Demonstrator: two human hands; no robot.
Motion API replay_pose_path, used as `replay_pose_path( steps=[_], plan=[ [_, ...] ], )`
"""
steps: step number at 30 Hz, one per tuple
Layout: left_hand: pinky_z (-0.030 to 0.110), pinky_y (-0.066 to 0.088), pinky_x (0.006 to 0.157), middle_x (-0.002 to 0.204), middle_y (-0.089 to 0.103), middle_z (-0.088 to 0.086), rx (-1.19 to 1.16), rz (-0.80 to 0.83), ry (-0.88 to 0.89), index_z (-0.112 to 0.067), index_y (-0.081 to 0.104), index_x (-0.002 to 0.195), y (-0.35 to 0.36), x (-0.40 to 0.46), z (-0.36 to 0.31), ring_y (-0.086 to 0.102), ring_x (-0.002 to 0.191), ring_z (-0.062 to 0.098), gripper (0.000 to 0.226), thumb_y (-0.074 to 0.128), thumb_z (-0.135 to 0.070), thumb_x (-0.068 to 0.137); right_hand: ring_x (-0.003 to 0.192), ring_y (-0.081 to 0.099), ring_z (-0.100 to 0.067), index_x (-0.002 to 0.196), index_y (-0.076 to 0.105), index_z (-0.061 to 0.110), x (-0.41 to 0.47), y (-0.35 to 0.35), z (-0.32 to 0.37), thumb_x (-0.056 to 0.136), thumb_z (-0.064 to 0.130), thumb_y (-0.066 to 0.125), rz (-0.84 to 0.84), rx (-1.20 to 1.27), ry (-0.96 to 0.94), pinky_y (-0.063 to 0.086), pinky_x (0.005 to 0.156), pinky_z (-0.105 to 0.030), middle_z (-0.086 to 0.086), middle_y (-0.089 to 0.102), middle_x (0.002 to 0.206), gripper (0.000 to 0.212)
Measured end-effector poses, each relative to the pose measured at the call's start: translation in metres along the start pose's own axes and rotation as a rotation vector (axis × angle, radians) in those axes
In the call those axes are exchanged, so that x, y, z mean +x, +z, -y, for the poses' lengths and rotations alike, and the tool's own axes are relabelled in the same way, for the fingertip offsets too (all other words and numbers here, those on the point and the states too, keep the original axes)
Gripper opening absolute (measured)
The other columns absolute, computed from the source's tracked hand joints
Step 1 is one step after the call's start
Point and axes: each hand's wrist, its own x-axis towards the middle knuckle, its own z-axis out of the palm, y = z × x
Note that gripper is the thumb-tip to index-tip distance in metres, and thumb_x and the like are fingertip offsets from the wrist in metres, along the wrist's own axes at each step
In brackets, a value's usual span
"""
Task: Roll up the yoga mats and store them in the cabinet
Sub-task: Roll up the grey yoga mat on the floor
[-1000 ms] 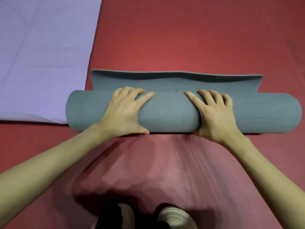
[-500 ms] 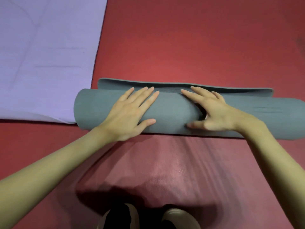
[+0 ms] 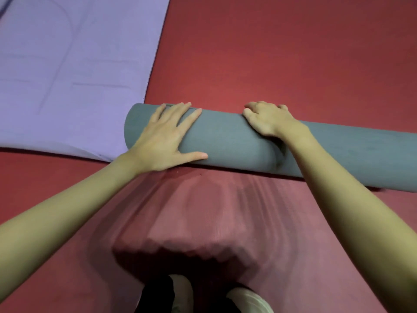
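While the grey yoga mat roll [image 3: 225,136] lies on the red floor [image 3: 282,53] just right of the purple mat [image 3: 67,64], left hand [image 3: 164,138] presses flat, fingers spread; right hand [image 3: 268,119] fingers curl over the roll's far side. Risk: uneven push skews or loosens the roll. Versus earlier: flat tail now fully rolled in.

One grey rolled mat [image 3: 225,136], one purple mat [image 3: 67,64] spread flat at the red floor's [image 3: 282,53] far left corner, two hands on the roll, two shoes at the near edge.
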Motion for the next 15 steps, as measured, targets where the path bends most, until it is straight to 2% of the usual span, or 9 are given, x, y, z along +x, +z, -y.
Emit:
replay_pose_path(
  steps=[3, 6, 8, 10, 13, 15],
  plan=[
    [0.052, 0.011, 0.118, 0.155, 0.026, 0.016, -0.015, -0.027, -0.041, -0.019, 0.024, 0.151, 0.005, -0.002, 0.003, 0.022, 0.144, 0.029, 0.098, 0.032, -0.082, 0.077, 0.125, 0.048, -0.032, 0.126, 0.055, 0.015, 0.011, -0.002, 0.014, 0.1, 0.041, 0.023, 0.086, 0.034, -0.025, 0.028, 0.105, -0.049, -0.015, 0.052, 0.138, 0.048],
    [0.053, 0.01, 0.118, 0.154, 0.029, 0.016, -0.028, -0.028, -0.095, -0.02, 0.027, 0.151, 0.009, -0.003, 0.01, 0.023, 0.144, 0.03, 0.095, 0.029, -0.081, 0.078, 0.121, 0.051, -0.033, 0.122, 0.059, 0.015, 0.017, -0.003, 0.025, 0.1, 0.044, 0.026, 0.157, 0.111, -0.055, 0.038, 0.099, -0.043, -0.017, 0.054, 0.136, 0.05],
    [0.053, 0.009, 0.117, 0.152, 0.033, 0.014, -0.025, -0.024, -0.106, -0.023, 0.029, 0.15, 0.01, -0.003, 0.014, 0.026, 0.143, 0.029, 0.094, 0.029, -0.082, 0.077, 0.115, 0.054, -0.034, 0.117, 0.062, 0.012, 0.018, -0.001, 0.028, 0.099, 0.048, 0.027, 0.15, 0.138, -0.068, 0.041, 0.093, -0.04, -0.019, 0.057, 0.13, 0.053],
    [0.052, 0.011, 0.117, 0.15, 0.036, 0.012, -0.044, -0.024, -0.116, -0.024, 0.03, 0.149, 0.011, -0.002, 0.015, 0.029, 0.141, 0.027, 0.095, 0.031, -0.083, 0.075, 0.107, 0.057, -0.033, 0.112, 0.064, 0.011, 0.014, -0.002, 0.028, 0.097, 0.061, 0.028, 0.138, 0.14, -0.074, 0.042, 0.086, -0.037, -0.017, 0.061, 0.121, 0.063],
    [0.046, 0.011, 0.116, 0.149, 0.038, 0.01, -0.088, -0.006, -0.123, -0.025, 0.031, 0.149, 0.008, -0.002, 0.015, 0.03, 0.14, 0.024, 0.099, 0.034, -0.084, 0.071, 0.094, 0.061, -0.028, 0.104, 0.066, 0.019, 0.003, -0.006, 0.029, 0.07, 0.092, 0.033, 0.212, 0.108, -0.097, 0.048, 0.085, -0.039, -0.008, 0.066, 0.106, 0.087],
    [0.045, 0.011, 0.116, 0.149, 0.037, 0.009, -0.131, 0.035, -0.112, -0.024, 0.032, 0.149, 0.003, -0.001, 0.017, 0.03, 0.14, 0.023, 0.102, 0.038, -0.085, 0.067, 0.094, 0.061, -0.025, 0.109, 0.06, 0.023, -0.003, -0.01, 0.033, 0.043, 0.099, 0.049, 0.268, 0.044, -0.12, 0.05, 0.087, -0.04, 0.0, 0.063, 0.105, 0.101]
  ],
)
